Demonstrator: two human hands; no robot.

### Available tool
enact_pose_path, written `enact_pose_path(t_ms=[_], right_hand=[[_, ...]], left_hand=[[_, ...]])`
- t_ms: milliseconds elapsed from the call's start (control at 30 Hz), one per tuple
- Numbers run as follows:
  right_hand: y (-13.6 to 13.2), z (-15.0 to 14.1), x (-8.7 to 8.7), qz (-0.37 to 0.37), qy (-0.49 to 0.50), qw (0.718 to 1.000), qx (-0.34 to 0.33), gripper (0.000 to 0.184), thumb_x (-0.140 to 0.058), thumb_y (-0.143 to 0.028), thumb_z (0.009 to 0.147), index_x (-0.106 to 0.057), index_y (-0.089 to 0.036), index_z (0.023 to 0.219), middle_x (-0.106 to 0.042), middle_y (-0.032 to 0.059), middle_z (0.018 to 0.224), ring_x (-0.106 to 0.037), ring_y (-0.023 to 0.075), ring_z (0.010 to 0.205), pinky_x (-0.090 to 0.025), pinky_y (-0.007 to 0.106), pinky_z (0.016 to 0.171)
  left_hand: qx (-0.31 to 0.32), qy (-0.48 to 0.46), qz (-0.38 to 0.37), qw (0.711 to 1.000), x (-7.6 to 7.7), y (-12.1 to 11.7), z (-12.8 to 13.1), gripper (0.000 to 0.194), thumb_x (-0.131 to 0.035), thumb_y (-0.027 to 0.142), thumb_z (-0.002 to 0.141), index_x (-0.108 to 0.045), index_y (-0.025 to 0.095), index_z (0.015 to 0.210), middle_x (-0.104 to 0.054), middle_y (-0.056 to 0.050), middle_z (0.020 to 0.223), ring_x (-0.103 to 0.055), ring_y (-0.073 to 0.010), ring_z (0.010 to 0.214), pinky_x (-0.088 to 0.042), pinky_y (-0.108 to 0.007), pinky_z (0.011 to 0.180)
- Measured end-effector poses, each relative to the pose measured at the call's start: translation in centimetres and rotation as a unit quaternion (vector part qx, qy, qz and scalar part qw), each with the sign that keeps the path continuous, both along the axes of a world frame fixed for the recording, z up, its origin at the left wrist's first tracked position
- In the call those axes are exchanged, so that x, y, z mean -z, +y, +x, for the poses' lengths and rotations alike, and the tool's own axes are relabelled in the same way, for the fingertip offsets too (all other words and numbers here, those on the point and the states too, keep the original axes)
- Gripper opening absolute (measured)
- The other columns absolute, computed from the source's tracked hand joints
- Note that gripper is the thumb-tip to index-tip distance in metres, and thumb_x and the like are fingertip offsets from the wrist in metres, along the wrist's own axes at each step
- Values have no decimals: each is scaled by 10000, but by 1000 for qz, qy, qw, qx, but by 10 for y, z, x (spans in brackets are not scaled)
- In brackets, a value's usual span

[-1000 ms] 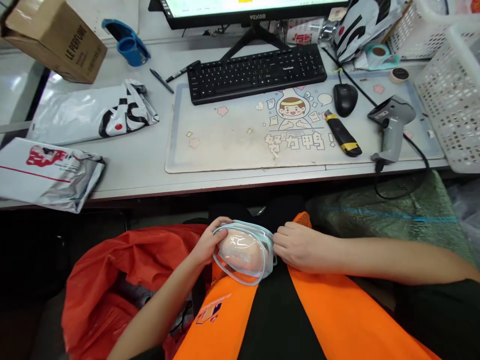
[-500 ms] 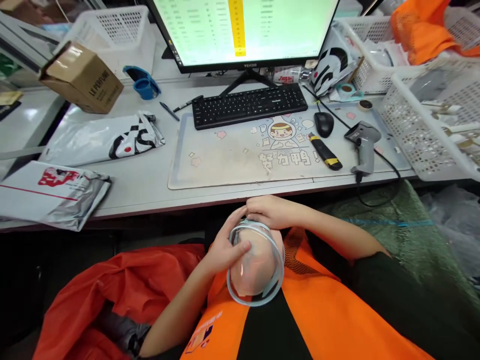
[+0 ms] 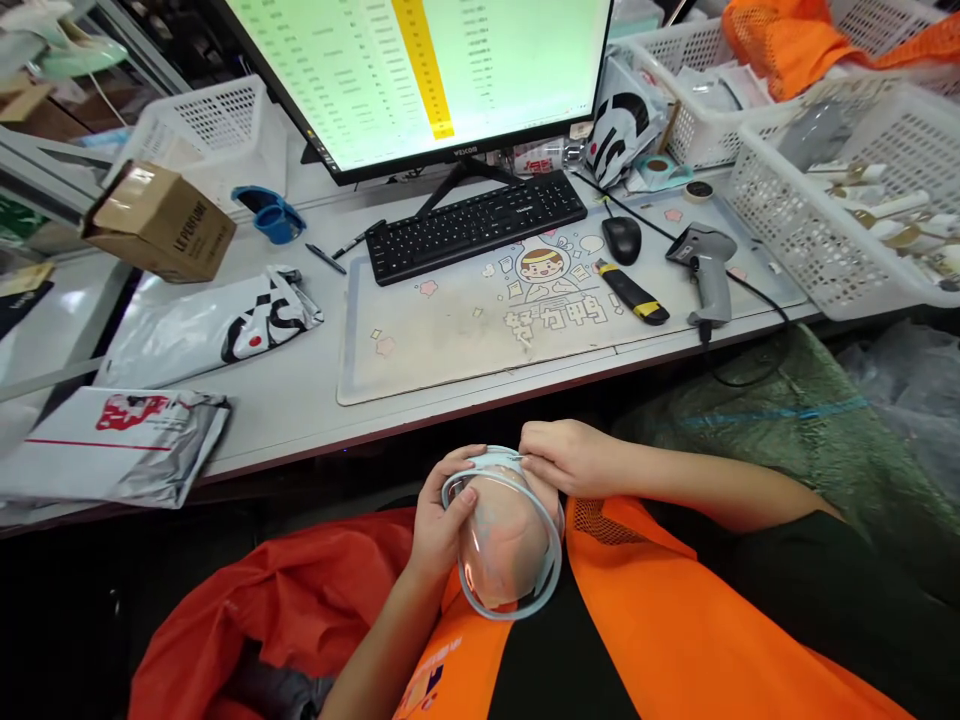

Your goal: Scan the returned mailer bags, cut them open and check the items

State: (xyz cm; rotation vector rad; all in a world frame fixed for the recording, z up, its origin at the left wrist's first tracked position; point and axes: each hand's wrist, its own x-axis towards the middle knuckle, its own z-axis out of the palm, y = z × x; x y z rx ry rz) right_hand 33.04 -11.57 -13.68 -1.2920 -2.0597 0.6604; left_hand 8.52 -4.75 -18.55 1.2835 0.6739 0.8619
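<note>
In my lap, against the orange vest (image 3: 697, 610), rests a clear, rounded pouch (image 3: 502, 540) with pale blue edging. Something beige and peach shows through its see-through side; I cannot make out what it is. My left hand (image 3: 442, 510) grips the pouch's upper left, thumb on the clear face and fingers round the back edge. At its top right, my right hand (image 3: 566, 455) is closed in a pinch at the pale blue edge, where a small, thin bit like a zip pull shows at the fingertips.
On the desk are a patterned mat (image 3: 435, 340), a keyboard (image 3: 472, 225), a mouse (image 3: 622, 240), a box cutter (image 3: 631, 294) and a barcode scanner (image 3: 705, 270). Mailing bags (image 3: 202, 325) and a carton (image 3: 161, 225) lie left. White baskets (image 3: 817, 255) stand right, the monitor (image 3: 435, 80) behind.
My right hand has shifted right, away from my left fingers, and now pinches the pouch's top edge. My left thumb has moved up toward the rim. The view has turned a little.
</note>
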Motion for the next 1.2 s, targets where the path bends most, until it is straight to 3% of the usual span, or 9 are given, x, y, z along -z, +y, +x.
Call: enact_pose_path(t_ms=[100,200,267,333,500,633,700,933,1200], right_hand=[[-2,5,8,-130,147,980,-34,178,-571,-333,991,-592,-156,1001,-602,34,921,-528,144,805,-435,269,720],[0,6,27,-232,329,912,-81,340,-733,-449,891,-616,-158,1021,-584,38,995,-559,150,884,-463,292,782],[1,1,41,-253,430,863,-79,469,-843,-535,769,-635,-161,960,-554,30,1009,-557,155,920,-462,311,828],[1,-8,51,-237,467,850,-57,511,-894,-565,692,-645,-164,887,-529,24,1017,-540,155,937,-447,321,858],[-2,-23,52,-181,405,896,12,392,-813,-524,815,-645,-177,890,-501,30,1045,-521,143,899,-443,289,786],[2,-21,43,-236,424,873,37,507,-866,-448,755,-502,-214,1018,-541,2,1007,-543,112,788,-425,223,641],[6,-18,38,-245,400,882,44,524,-864,-388,750,-483,-218,1067,-563,-10,967,-543,103,754,-423,214,627],[15,-10,29,-174,175,969,31,380,-689,-211,834,-594,-199,1201,-655,-1,932,-597,133,795,-448,242,702],[20,-19,42,-91,4,986,140,216,-680,-321,903,-684,-181,1067,-719,16,824,-628,153,702,-353,238,618]], left_hand=[[-7,-31,-26,999,5,-1,2,250,-825,403,781,-722,258,957,-720,-49,1225,-653,-247,1157,-498,-361,982],[-19,-63,-47,997,10,-3,4,286,-834,423,757,-707,263,958,-716,-44,1212,-653,-251,1142,-503,-364,958],[-23,-81,-50,995,13,-5,6,310,-823,454,756,-694,260,960,-709,-50,1203,-656,-259,1118,-505,-384,952],[-24,-79,-43,996,14,-7,8,324,-801,480,773,-682,259,978,-697,-60,1211,-653,-271,1115,-504,-411,958],[-2,-24,44,999,14,-1,4,321,-793,479,791,-688,257,997,-663,-80,1226,-609,-285,1168,-482,-426,989],[14,-18,43,999,16,5,0,354,-788,514,780,-699,246,993,-640,-101,1231,-597,-299,1161,-488,-431,971],[16,-16,43,999,17,6,0,364,-800,522,764,-703,245,980,-636,-101,1228,-590,-301,1166,-484,-430,980],[76,-22,32,996,21,10,5,311,-747,482,843,-711,264,1062,-637,-93,1247,-592,-284,1198,-467,-415,1028],[44,72,95,992,9,1,11,328,-682,493,901,-726,244,1111,-626,-114,1297,-569,-309,1257,-439,-451,1082]])
